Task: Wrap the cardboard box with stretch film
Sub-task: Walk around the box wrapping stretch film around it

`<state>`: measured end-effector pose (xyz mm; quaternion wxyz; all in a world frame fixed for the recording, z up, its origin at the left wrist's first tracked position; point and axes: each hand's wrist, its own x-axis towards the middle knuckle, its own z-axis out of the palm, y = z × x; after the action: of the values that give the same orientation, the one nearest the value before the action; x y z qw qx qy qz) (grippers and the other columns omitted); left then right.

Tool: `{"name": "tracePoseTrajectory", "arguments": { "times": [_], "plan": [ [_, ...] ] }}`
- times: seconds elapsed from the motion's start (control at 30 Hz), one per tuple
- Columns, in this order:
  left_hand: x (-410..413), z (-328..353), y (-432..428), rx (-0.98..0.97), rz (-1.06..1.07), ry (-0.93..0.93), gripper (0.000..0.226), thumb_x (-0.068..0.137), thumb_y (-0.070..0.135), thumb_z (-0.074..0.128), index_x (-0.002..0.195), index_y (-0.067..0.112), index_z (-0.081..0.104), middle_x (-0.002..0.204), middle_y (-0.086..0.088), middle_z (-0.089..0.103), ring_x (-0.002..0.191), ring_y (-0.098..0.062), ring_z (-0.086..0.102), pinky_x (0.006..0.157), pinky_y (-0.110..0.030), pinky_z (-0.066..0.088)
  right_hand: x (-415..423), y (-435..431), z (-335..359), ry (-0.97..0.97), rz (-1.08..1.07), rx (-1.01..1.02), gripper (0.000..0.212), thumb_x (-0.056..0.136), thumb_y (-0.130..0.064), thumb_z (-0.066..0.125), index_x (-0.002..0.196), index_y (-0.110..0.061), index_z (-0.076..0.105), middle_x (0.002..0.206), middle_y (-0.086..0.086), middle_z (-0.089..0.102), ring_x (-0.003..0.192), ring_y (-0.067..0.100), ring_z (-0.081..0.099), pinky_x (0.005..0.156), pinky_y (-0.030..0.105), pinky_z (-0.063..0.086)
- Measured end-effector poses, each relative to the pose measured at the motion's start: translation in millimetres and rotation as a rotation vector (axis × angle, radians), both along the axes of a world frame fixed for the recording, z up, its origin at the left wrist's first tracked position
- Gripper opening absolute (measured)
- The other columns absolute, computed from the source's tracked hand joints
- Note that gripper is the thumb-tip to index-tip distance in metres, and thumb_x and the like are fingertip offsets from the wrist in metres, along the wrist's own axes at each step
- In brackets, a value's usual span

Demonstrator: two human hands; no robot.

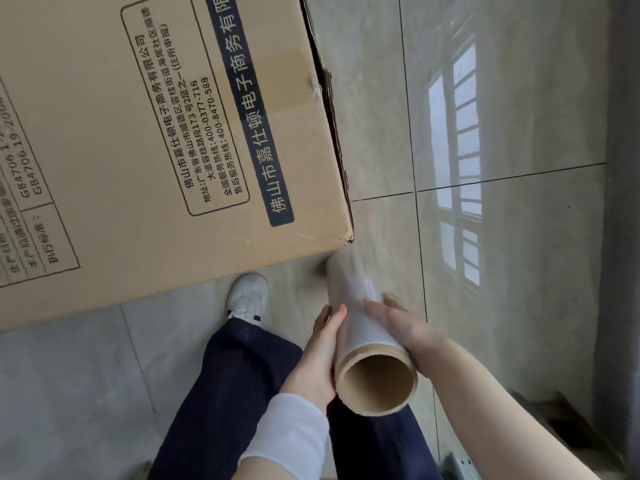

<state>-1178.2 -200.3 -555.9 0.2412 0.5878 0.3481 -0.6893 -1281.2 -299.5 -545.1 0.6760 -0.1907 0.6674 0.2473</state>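
Film roll lies between fingers of left hand and right hand.

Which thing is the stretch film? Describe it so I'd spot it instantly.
Start at the printed cardboard box on the tiled floor. Off its near corner, the left hand and right hand hold the stretch film roll. It is the only tube: pale, glossy, with an open brown core.

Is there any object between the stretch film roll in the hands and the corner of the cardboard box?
Nothing visible stands between them. The film roll, held by the left hand and right hand, points at the cardboard box corner, with only bare floor between. The white shoe is beside that path.
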Motion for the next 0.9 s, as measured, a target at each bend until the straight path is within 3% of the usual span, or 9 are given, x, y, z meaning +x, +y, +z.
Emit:
{"name": "tracePoseTrajectory", "arguments": {
  "times": [0.07, 0.17, 0.37, 0.47, 0.53, 0.63, 0.77, 0.83, 0.9],
  "plan": [
    [8.2, -5.1, 11.9, 0.004, 0.059, 0.099, 0.067, 0.066, 0.055, 0.075, 0.127, 0.033, 0.055, 0.121, -0.011, 0.065, 0.108, -0.031, 0.063, 0.095, -0.045, 0.048, 11.5, 9.3, -6.8, 0.007, 0.086, -0.045, 0.068, 0.091, -0.044, 0.052, 0.147, -0.016, 0.025, 0.147, 0.012, 0.036, 0.13, 0.031, 0.042, 0.109, 0.036, 0.032],
    [27.9, -12.3, 24.7, 0.013, 0.088, 0.187, 0.057, 0.079, 0.053, 0.064, 0.123, 0.017, 0.062, 0.12, -0.019, 0.064, 0.112, -0.034, 0.06, 0.106, -0.047, 0.038, 32.8, 25.2, -20.6, 0.066, 0.203, -0.1, 0.063, 0.094, -0.049, 0.041, 0.145, -0.015, 0.025, 0.146, 0.019, 0.032, 0.133, 0.036, 0.034, 0.109, 0.039, 0.026],
    [72.1, -31.6, 4.1, -0.156, -0.561, -0.074, 0.05, 0.091, 0.038, 0.052, 0.139, 0.031, 0.04, 0.138, -0.002, 0.051, 0.116, -0.019, 0.054, 0.102, -0.034, 0.042, 61.0, 59.6, -29.3, 0.101, 0.008, -0.161, 0.067, 0.097, -0.05, 0.03, 0.15, -0.014, 0.01, 0.149, 0.024, 0.025, 0.135, 0.04, 0.028, 0.11, 0.046, 0.024],
    [79.9, -26.7, -13.8, -0.269, -0.71, 0.022, 0.056, 0.079, 0.049, 0.067, 0.127, 0.026, 0.05, 0.123, 0.002, 0.06, 0.104, -0.012, 0.061, 0.088, -0.026, 0.048, 63.0, 69.1, -32.8, 0.096, -0.196, -0.139, 0.073, 0.094, -0.057, 0.031, 0.151, -0.018, 0.007, 0.152, 0.018, 0.022, 0.138, 0.036, 0.027, 0.114, 0.048, 0.024],
    [83.3, -24.3, -12.9, -0.288, -0.698, 0.018, 0.048, 0.079, 0.041, 0.07, 0.12, 0.025, 0.051, 0.109, 0.004, 0.065, 0.096, -0.013, 0.064, 0.077, -0.025, 0.051, 59.2, 76.9, -36.8, 0.078, -0.312, -0.12, 0.076, 0.085, -0.066, 0.027, 0.15, -0.032, 0.009, 0.154, 0.009, 0.022, 0.139, 0.03, 0.028, 0.114, 0.047, 0.026],
    [88.1, -24.6, 7.0, -0.204, -0.511, 0.094, 0.071, 0.071, 0.045, 0.076, 0.133, 0.024, 0.049, 0.12, -0.004, 0.065, 0.107, -0.021, 0.064, 0.094, -0.037, 0.049, 49.7, 95.3, -36.3, 0.074, -0.471, -0.133, 0.079, 0.074, -0.071, 0.039, 0.146, -0.044, 0.018, 0.151, -0.002, 0.03, 0.134, 0.026, 0.038, 0.109, 0.048, 0.034],
    [87.0, -3.2, 24.5, -0.118, -0.314, 0.151, 0.047, 0.08, 0.045, 0.067, 0.117, 0.018, 0.066, 0.113, -0.011, 0.069, 0.104, -0.025, 0.065, 0.1, -0.04, 0.045, 53.9, 114.1, -39.7, -0.024, -0.911, -0.027, 0.076, 0.088, -0.048, 0.056, 0.149, -0.029, 0.016, 0.144, -0.002, 0.039, 0.112, 0.023, 0.056, 0.099, 0.039, 0.045],
    [95.3, 11.5, 34.2, -0.089, -0.259, 0.152, 0.046, 0.079, 0.047, 0.066, 0.109, 0.013, 0.071, 0.109, -0.015, 0.07, 0.098, -0.027, 0.068, 0.095, -0.04, 0.047, 64.6, 117.5, -38.3, -0.039, -0.871, -0.007, 0.061, 0.092, -0.047, 0.05, 0.143, -0.019, 0.033, 0.138, 0.007, 0.05, 0.112, 0.026, 0.059, 0.1, 0.042, 0.046],
    [107.3, 23.8, 43.2, -0.079, -0.201, 0.109, 0.044, 0.079, 0.046, 0.065, 0.102, 0.01, 0.074, 0.105, -0.017, 0.07, 0.09, -0.028, 0.07, 0.088, -0.041, 0.049, 78.2, 121.2, -35.4, -0.015, -0.753, -0.01, 0.06, 0.095, -0.048, 0.042, 0.143, -0.015, 0.034, 0.14, 0.01, 0.048, 0.122, 0.028, 0.053, 0.107, 0.043, 0.04]
  ]
}}
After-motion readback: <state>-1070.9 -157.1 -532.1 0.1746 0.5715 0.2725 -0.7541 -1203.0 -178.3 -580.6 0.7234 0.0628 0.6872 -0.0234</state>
